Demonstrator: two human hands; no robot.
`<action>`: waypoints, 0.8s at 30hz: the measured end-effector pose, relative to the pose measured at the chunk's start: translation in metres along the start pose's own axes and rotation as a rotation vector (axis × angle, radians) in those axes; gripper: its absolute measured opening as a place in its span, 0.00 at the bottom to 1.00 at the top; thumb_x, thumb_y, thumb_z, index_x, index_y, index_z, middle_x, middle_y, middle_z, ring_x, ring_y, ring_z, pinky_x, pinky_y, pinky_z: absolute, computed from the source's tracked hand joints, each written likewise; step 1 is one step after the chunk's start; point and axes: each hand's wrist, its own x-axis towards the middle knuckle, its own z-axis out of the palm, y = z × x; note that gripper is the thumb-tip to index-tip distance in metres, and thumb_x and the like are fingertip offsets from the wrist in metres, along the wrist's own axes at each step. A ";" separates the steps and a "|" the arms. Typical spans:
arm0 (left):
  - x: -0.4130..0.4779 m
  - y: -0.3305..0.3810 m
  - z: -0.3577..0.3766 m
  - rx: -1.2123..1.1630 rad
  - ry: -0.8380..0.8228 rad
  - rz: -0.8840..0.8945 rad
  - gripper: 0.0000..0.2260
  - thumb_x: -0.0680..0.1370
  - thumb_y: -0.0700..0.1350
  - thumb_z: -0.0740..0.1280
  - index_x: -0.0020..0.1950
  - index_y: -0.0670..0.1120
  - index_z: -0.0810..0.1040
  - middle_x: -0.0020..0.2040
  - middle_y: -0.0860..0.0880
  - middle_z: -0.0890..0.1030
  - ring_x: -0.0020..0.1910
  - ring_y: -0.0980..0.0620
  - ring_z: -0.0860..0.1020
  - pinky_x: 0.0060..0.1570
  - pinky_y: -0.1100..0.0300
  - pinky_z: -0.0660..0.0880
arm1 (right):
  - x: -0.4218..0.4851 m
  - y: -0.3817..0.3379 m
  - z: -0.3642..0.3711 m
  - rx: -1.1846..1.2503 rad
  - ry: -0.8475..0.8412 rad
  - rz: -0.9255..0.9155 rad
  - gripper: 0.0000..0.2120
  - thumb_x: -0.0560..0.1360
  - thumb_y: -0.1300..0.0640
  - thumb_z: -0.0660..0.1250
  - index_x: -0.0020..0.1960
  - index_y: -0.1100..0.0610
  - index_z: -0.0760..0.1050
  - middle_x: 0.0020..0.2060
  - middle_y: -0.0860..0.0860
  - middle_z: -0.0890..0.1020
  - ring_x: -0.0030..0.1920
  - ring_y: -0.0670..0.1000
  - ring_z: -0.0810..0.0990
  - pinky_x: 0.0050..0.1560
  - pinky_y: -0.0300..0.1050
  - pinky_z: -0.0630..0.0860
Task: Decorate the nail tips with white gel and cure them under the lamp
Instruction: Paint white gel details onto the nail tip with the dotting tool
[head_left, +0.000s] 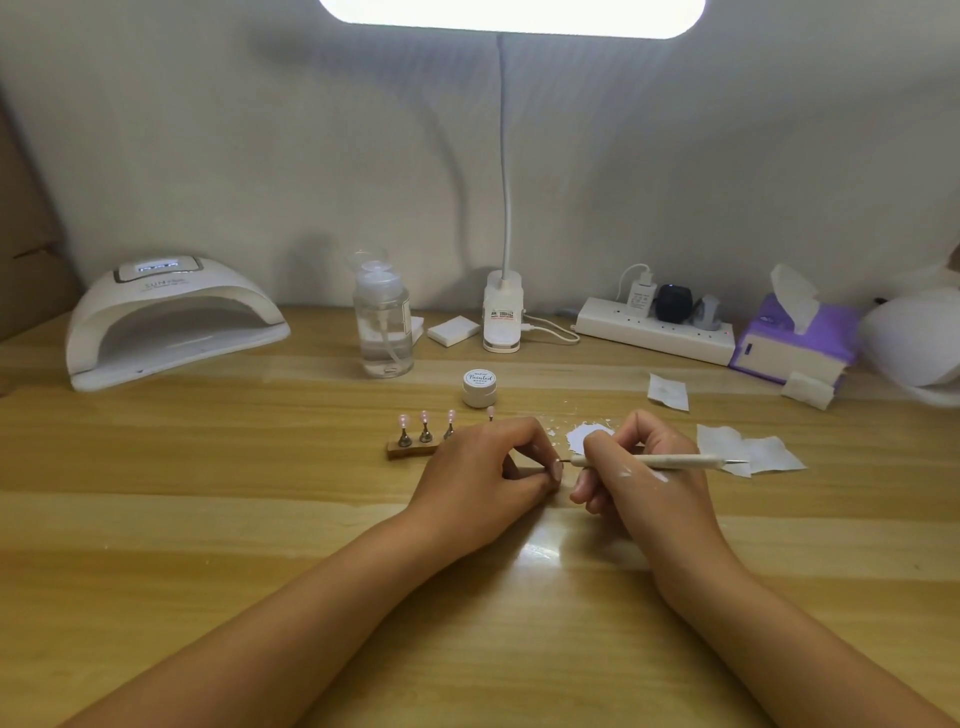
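Note:
My left hand (485, 465) pinches a small nail tip (557, 470) between thumb and fingers at the middle of the table. My right hand (641, 467) grips a white dotting pen (675, 460) whose fine point touches that nail tip. White gel smears mark the back of my right hand. Behind my left hand a wooden holder (410, 448) carries several pink nail tips (424, 417) on metal stands. A closed white gel jar (479, 387) stands behind it. A patch of white gel (587, 432) lies on the table between my hands. The white curing lamp (171, 319) sits at the back left.
A clear pump bottle (383, 317) and a clip desk lamp (501, 312) stand at the back centre. A power strip (657, 327) and a purple tissue box (795, 343) lie at the back right. Used wipes (748, 454) lie to the right of my right hand.

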 end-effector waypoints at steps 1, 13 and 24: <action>0.000 0.000 0.000 -0.001 -0.001 0.001 0.08 0.72 0.44 0.72 0.39 0.58 0.78 0.36 0.67 0.78 0.30 0.60 0.76 0.34 0.64 0.64 | 0.000 0.000 0.000 0.002 0.001 0.003 0.10 0.64 0.55 0.67 0.35 0.57 0.66 0.25 0.59 0.81 0.24 0.49 0.76 0.26 0.37 0.72; 0.001 -0.003 0.001 -0.020 -0.008 -0.014 0.07 0.73 0.45 0.72 0.40 0.58 0.78 0.44 0.65 0.82 0.32 0.61 0.78 0.36 0.65 0.68 | 0.007 -0.008 -0.015 -0.093 0.248 -0.201 0.08 0.77 0.52 0.71 0.45 0.51 0.73 0.33 0.47 0.80 0.32 0.43 0.77 0.36 0.45 0.73; 0.000 -0.002 -0.001 -0.005 -0.016 -0.023 0.08 0.73 0.46 0.72 0.40 0.59 0.78 0.44 0.64 0.83 0.32 0.61 0.77 0.36 0.66 0.69 | 0.025 0.001 -0.037 -0.288 0.114 0.040 0.08 0.73 0.58 0.69 0.38 0.58 0.72 0.29 0.52 0.85 0.26 0.40 0.78 0.38 0.45 0.72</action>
